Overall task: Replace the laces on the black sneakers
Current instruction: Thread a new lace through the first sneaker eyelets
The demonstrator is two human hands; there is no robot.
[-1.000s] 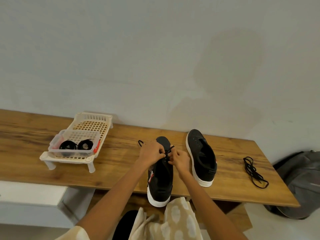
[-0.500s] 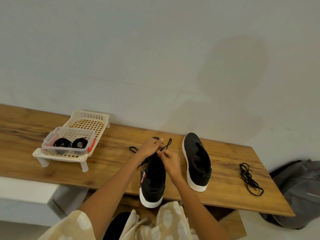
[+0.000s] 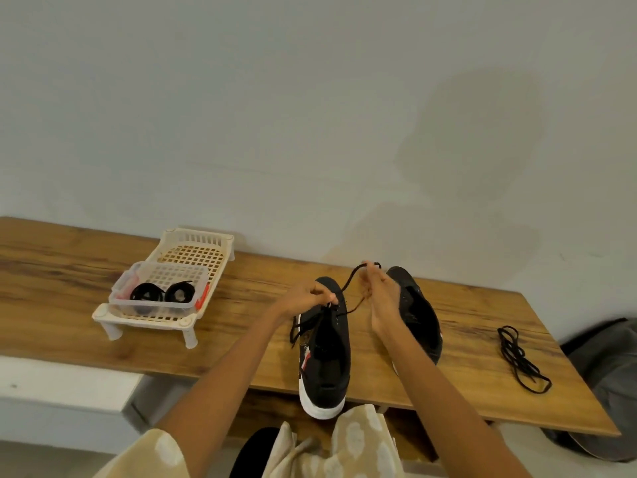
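Two black sneakers with white soles lie on the wooden table [image 3: 69, 288]. The left sneaker [image 3: 325, 357] points away from me, its heel over the front edge. My left hand [image 3: 303, 300] pinches its black lace [image 3: 350, 282] down at the eyelets near the toe. My right hand [image 3: 381, 298] grips the same lace and holds its end up above the shoe. The right sneaker [image 3: 420, 315] sits partly behind my right hand and shows no lace. A loose black lace [image 3: 520, 360] lies on the table to the right.
A cream plastic rack [image 3: 193, 250] stands at the left on short legs. A clear plastic box [image 3: 162, 291] on it holds two coiled black laces. A grey bag [image 3: 606, 374] lies on the floor at the right. A white wall stands right behind the table.
My right hand has pulled up and to the right, drawing a longer stretch of lace out of the left sneaker. My left hand stays low at the eyelets.
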